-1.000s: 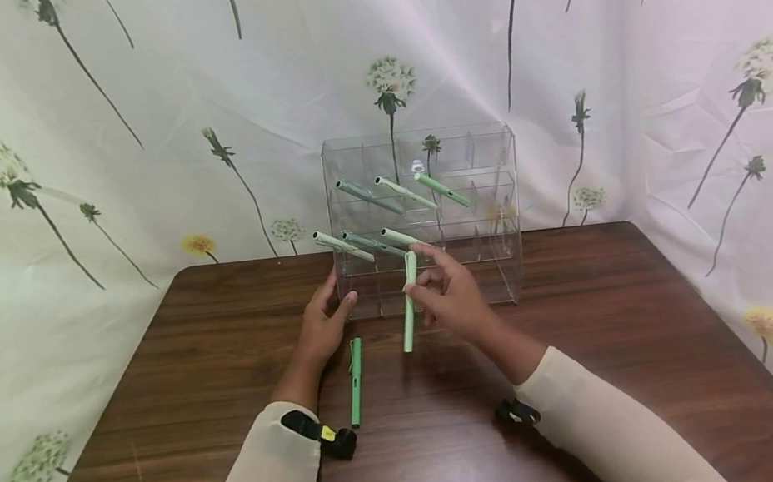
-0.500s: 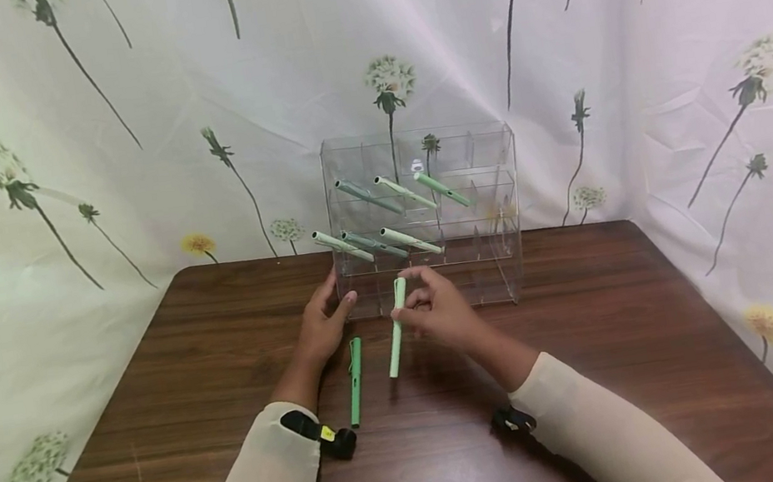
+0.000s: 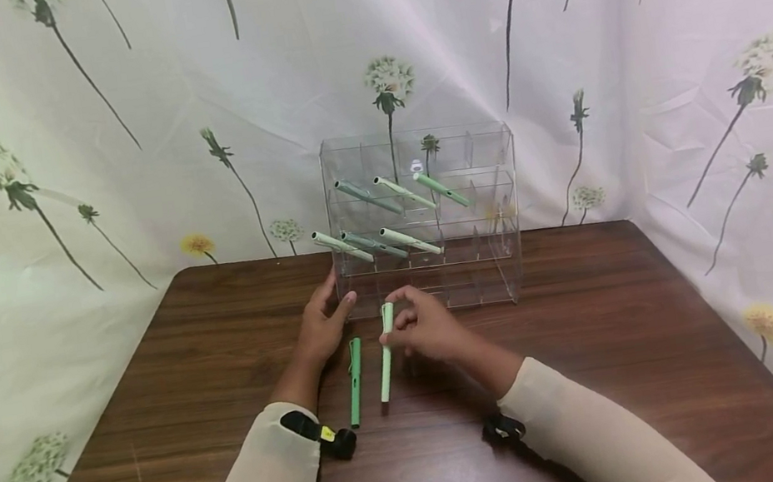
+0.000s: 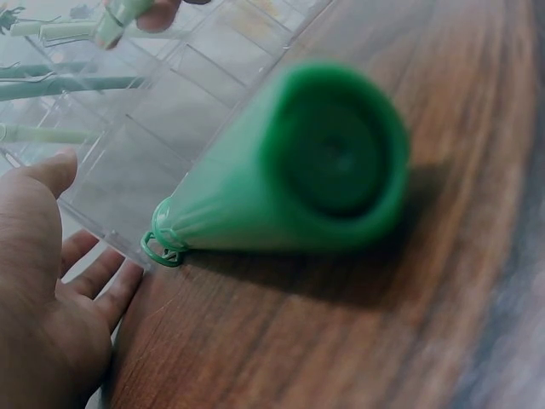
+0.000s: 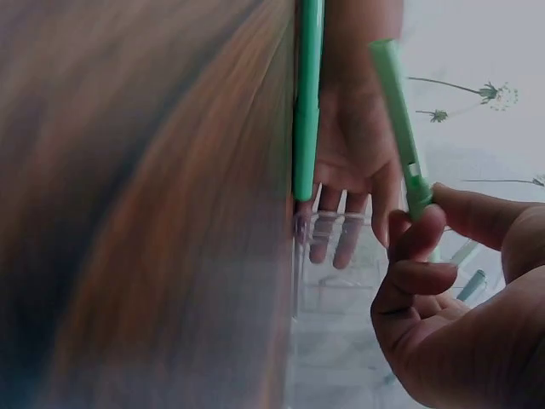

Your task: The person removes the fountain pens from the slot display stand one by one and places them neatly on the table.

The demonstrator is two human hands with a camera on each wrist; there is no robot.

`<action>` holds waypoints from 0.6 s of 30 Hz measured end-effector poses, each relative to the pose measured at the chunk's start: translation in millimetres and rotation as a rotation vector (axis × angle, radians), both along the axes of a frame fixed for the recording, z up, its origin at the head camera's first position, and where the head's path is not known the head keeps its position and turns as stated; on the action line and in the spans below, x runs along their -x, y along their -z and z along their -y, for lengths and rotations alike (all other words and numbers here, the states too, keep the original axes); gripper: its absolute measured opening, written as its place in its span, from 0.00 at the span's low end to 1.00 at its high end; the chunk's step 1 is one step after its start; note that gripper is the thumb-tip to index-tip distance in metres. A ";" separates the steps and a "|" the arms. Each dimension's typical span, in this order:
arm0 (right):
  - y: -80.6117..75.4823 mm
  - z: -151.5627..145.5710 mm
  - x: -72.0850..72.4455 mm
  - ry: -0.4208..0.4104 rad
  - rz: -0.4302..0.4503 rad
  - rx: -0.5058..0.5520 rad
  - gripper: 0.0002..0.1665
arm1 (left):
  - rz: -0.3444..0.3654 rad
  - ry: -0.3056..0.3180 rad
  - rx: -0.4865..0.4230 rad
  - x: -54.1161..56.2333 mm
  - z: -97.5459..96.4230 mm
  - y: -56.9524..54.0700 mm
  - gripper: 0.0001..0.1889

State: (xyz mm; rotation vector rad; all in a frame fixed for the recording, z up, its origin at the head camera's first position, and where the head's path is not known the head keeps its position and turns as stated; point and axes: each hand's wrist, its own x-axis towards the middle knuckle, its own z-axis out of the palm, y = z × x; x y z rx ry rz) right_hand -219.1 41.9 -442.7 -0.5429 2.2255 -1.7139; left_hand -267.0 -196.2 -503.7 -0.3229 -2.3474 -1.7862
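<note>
My right hand (image 3: 424, 326) pinches a pale green pen (image 3: 387, 359) between thumb and fingers, its clip end up and its other end tilted down toward me, close over the table. Beside it on the table lies a darker green pen (image 3: 356, 382), which looms large in the left wrist view. My left hand (image 3: 320, 324) rests at the left side of the clear acrylic pen rack (image 3: 478, 281), fingers extended along it and thumb in front. In the right wrist view the held pen (image 5: 398, 119) shows between thumb and index finger.
Several pens in greens and grey-green, such as the grey-green pen (image 3: 368, 196), slant in two tiers of the rack. A wooden table (image 3: 605, 375) spreads around it, with a flower-printed curtain (image 3: 241, 87) behind.
My right hand has drawn the pale green pen away from the rack, down and to the left, toward the darker pen. My left hand has stayed at the rack's side.
</note>
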 end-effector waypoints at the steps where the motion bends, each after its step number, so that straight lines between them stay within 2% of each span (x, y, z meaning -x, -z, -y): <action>1: 0.7 0.8 0.0 -0.004 0.004 -0.004 0.37 | 0.000 0.001 0.001 -0.2 0.1 -0.2 0.37; 18: 20.4 9.6 5.9 -0.047 0.070 0.004 0.39 | 0.021 -0.010 0.041 -0.7 1.1 -1.3 0.37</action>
